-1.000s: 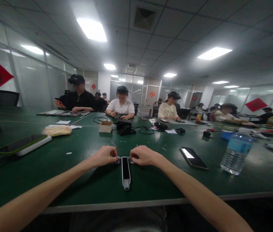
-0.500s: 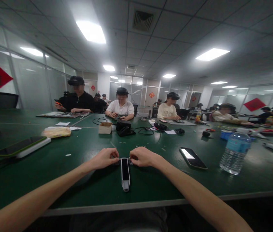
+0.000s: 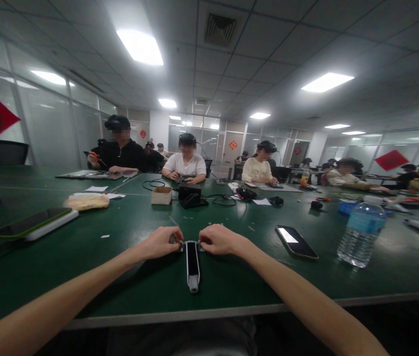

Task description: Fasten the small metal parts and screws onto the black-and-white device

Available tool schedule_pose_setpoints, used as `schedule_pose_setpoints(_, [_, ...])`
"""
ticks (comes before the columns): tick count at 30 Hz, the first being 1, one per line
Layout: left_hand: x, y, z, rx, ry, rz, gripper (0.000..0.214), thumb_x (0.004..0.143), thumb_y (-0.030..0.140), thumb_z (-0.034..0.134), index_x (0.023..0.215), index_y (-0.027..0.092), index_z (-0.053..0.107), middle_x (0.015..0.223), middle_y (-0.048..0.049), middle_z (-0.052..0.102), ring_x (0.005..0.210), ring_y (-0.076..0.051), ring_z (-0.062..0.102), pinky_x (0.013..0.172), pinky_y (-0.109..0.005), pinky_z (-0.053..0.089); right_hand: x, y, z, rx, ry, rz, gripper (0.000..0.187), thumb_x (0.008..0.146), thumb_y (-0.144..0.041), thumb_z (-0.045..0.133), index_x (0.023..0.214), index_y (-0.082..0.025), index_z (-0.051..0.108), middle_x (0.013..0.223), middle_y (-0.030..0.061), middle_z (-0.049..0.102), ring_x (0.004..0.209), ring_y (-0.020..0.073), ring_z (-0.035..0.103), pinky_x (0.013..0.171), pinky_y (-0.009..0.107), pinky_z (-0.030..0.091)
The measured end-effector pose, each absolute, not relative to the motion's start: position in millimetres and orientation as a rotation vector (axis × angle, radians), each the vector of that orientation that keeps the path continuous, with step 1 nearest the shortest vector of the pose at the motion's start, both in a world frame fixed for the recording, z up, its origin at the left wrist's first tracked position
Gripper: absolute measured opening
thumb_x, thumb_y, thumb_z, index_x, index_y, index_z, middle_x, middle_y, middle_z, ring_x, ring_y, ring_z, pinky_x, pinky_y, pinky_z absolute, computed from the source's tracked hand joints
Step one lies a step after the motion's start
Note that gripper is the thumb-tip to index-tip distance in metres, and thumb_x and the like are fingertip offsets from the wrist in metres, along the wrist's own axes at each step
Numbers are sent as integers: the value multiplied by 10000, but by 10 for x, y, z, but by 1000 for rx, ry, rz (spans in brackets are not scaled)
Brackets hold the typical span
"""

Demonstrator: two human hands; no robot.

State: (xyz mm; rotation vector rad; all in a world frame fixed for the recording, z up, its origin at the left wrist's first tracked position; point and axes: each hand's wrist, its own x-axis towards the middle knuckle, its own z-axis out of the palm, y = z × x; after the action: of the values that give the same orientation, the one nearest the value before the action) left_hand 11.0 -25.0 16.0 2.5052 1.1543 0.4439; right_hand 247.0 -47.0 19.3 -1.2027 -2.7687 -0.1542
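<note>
In front of me on the green table lies a slim white device with a long black face [image 3: 192, 262], like a scanning pen, its narrow grey tip towards me. My left hand [image 3: 162, 242] is closed in a pinch at the left of its far end, on a small shiny tab [image 3: 181, 245]. On the right side my right hand [image 3: 218, 240] pinches a similar small piece [image 3: 201, 246], mostly covered by the fingers. What these pieces are, and whether they join the device, I cannot tell.
A phone [image 3: 297, 242] and a water bottle [image 3: 362, 232] stand to the right. On the left are a green-edged tablet-like device [image 3: 27, 223] and a plastic bag [image 3: 86, 201]. Ahead are a small cardboard box [image 3: 161, 196], a black stand [image 3: 190, 194] and cables. Several people sit across the table.
Both hands stay at the device's far end, with only slight finger shifts. Across the table, the person in black has moved the orange-handled tool a little.
</note>
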Motion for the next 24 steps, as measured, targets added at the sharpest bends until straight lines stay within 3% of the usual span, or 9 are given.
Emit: schedule_pose_setpoints(24, [123,-268,135,2519,1079,489,226,779,263,536,968,178,627,904,-28,687,778,-169,613,687,-254,465,2585,-406,235,-1234,-2718,-99,156,832,-216,573,928,-169,687,845,41,697,719,137,600,646,222,376])
